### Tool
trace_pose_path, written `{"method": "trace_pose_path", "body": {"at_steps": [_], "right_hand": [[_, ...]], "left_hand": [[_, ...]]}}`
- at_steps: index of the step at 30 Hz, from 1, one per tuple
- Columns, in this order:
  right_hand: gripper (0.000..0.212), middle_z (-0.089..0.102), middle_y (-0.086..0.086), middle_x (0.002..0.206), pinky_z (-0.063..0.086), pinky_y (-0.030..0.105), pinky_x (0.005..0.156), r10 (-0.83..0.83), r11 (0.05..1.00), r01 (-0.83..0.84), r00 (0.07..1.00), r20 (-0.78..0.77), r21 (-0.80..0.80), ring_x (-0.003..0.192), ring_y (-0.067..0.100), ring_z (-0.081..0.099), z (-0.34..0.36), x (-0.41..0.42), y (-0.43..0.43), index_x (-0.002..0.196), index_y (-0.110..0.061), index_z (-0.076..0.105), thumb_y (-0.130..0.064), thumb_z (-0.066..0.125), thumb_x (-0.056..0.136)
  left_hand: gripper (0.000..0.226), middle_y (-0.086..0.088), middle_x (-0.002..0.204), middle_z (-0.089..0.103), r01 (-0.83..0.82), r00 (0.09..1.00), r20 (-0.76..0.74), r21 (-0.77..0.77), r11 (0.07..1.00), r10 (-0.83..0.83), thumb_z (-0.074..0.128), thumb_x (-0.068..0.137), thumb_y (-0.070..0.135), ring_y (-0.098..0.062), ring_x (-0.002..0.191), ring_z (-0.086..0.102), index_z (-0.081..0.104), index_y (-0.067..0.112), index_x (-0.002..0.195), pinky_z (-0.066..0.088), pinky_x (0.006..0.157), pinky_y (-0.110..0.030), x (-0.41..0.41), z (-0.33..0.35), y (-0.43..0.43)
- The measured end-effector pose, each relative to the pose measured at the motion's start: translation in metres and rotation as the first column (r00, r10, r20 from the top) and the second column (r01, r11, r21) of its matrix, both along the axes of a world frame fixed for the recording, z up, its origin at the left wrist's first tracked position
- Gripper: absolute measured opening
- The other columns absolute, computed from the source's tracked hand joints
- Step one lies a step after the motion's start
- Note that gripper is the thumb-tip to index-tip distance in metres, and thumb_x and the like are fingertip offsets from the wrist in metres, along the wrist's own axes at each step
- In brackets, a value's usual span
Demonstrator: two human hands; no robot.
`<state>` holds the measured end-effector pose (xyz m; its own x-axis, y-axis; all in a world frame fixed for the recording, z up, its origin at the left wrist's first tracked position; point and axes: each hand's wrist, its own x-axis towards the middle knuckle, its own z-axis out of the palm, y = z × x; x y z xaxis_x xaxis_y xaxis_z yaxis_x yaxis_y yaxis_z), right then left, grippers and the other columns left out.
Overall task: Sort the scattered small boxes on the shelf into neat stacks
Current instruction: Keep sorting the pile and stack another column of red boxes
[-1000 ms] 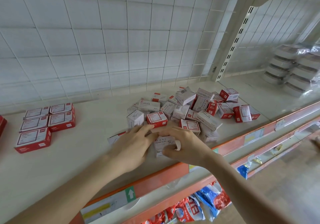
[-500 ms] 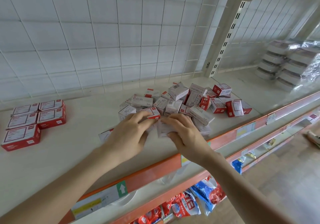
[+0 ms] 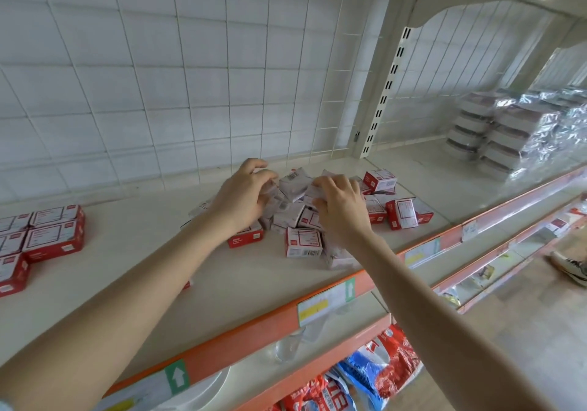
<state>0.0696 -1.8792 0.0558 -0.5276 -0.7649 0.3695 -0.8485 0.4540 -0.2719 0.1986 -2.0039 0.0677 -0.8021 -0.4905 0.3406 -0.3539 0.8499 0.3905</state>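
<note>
A loose pile of small red and white boxes [image 3: 303, 242] lies in the middle of the cream shelf [image 3: 127, 252]. Both my hands reach into the back of it. My left hand [image 3: 243, 199] curls its fingers over a white box at the pile's left side, thumb raised. My right hand [image 3: 341, 209] pinches another white box [image 3: 313, 191] near the pile's top. Between the hands sits a tilted white box [image 3: 293, 183]. Red boxes [image 3: 379, 179] stand at the pile's right edge. Neat rows of the same red boxes [image 3: 54, 236] are stacked at the far left.
A white wire grid [image 3: 190, 77] backs the shelf. An orange price rail [image 3: 254, 331] runs along the front edge. Plastic-wrapped packs [image 3: 508, 131] are stacked in the bay to the right. Bags [image 3: 381, 363] fill the shelf below. A shoe [image 3: 570, 267] shows on the floor at right.
Both hands have moved from the front of the pile up and back to its top. The view has shifted, so the pile sits further right and lower.
</note>
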Motion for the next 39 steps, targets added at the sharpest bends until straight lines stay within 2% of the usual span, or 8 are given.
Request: {"method": "trace_pose_path", "body": {"at_steps": [9, 12, 14, 19, 24, 28, 33, 39], "right_hand": [[0.037, 0.046, 0.009, 0.129, 0.035, 0.044, 0.099, 0.036, 0.999, -0.036, 0.999, -0.039, -0.012, 0.121, 0.030, 0.033, -0.002, -0.002, 0.006, 0.126, -0.014, 0.052, -0.020, 0.050, 0.089], [0.024, 0.059, 0.014, 0.109, 0.045, 0.050, 0.084, 0.141, 0.980, -0.153, 0.985, -0.095, -0.129, 0.105, 0.036, 0.048, 0.001, 0.001, 0.007, 0.103, -0.006, 0.065, -0.009, 0.055, 0.081], [0.021, 0.064, 0.014, 0.093, 0.050, 0.045, 0.071, 0.205, 0.953, -0.233, 0.967, -0.153, -0.195, 0.089, 0.037, 0.057, 0.002, 0.005, 0.006, 0.088, -0.004, 0.068, -0.006, 0.054, 0.073], [0.022, 0.065, 0.014, 0.083, 0.052, 0.037, 0.056, 0.371, 0.911, -0.383, 0.923, -0.106, -0.152, 0.078, 0.035, 0.060, -0.005, 0.026, 0.002, 0.086, -0.001, 0.068, 0.001, 0.053, 0.069], [0.020, 0.056, 0.020, 0.097, 0.050, 0.043, 0.073, 0.353, 0.935, -0.350, 0.934, -0.060, 0.049, 0.093, 0.037, 0.054, -0.024, 0.032, 0.006, 0.093, 0.005, 0.063, -0.001, 0.049, 0.079], [0.020, 0.055, 0.021, 0.091, 0.051, 0.042, 0.067, 0.329, 0.944, -0.328, 0.944, -0.022, 0.043, 0.081, 0.039, 0.057, -0.027, 0.037, 0.009, 0.085, 0.006, 0.064, -0.004, 0.048, 0.078], [0.025, 0.054, 0.018, 0.105, 0.046, 0.038, 0.075, 0.276, 0.955, -0.265, 0.959, -0.068, 0.137, 0.093, 0.034, 0.054, -0.027, 0.038, 0.013, 0.099, 0.000, 0.062, -0.016, 0.045, 0.089], [0.010, 0.061, 0.019, 0.080, 0.048, 0.036, 0.060, 0.308, 0.950, -0.301, 0.947, -0.089, 0.084, 0.074, 0.039, 0.058, -0.034, 0.041, 0.018, 0.077, -0.001, 0.066, -0.007, 0.067, 0.069]], "left_hand": [[0.046, -0.005, 0.140, 0.040, -0.119, 0.980, 0.162, -0.012, 0.993, 0.119, 0.054, 0.090, 0.018, -0.022, 0.123, 0.044, 0.045, 0.013, 0.135, 0.039, 0.095, -0.034, -0.009, -0.011, -0.011], [0.044, -0.002, 0.141, 0.038, -0.143, 0.978, 0.143, -0.072, 0.987, 0.152, 0.053, 0.091, 0.019, -0.022, 0.121, 0.046, 0.045, 0.016, 0.135, 0.043, 0.089, -0.035, 0.002, -0.005, -0.007], [0.043, -0.001, 0.138, 0.041, -0.149, 0.977, 0.131, -0.129, 0.980, 0.166, 0.051, 0.091, 0.016, -0.020, 0.118, 0.047, 0.046, 0.016, 0.133, 0.044, 0.084, -0.032, 0.013, -0.002, -0.002], [0.033, -0.004, 0.127, 0.049, -0.102, 0.966, 0.217, -0.180, 0.978, 0.141, 0.047, 0.091, 0.019, -0.026, 0.115, 0.049, 0.055, 0.011, 0.122, 0.047, 0.084, -0.036, 0.031, -0.017, 0.025], [0.034, -0.008, 0.124, 0.045, -0.149, 0.903, 0.361, -0.245, 0.958, 0.233, 0.045, 0.090, 0.025, -0.029, 0.114, 0.047, 0.050, 0.007, 0.119, 0.045, 0.084, -0.039, 0.032, -0.032, 0.046], [0.031, -0.010, 0.130, 0.041, -0.207, 0.856, 0.415, -0.276, 0.939, 0.310, 0.041, 0.093, 0.023, -0.031, 0.117, 0.043, 0.046, 0.007, 0.120, 0.043, 0.080, -0.037, 0.027, -0.032, 0.047], [0.037, -0.010, 0.131, 0.039, -0.219, 0.851, 0.429, -0.233, 0.947, 0.302, 0.043, 0.093, 0.029, -0.029, 0.122, 0.038, 0.041, 0.009, 0.125, 0.044, 0.077, -0.037, 0.024, -0.035, 0.047], [0.041, -0.005, 0.134, 0.040, -0.203, 0.877, 0.385, -0.248, 0.947, 0.289, 0.042, 0.093, 0.030, -0.027, 0.126, 0.036, 0.040, 0.011, 0.129, 0.044, 0.084, -0.036, 0.033, -0.040, 0.053]]}}
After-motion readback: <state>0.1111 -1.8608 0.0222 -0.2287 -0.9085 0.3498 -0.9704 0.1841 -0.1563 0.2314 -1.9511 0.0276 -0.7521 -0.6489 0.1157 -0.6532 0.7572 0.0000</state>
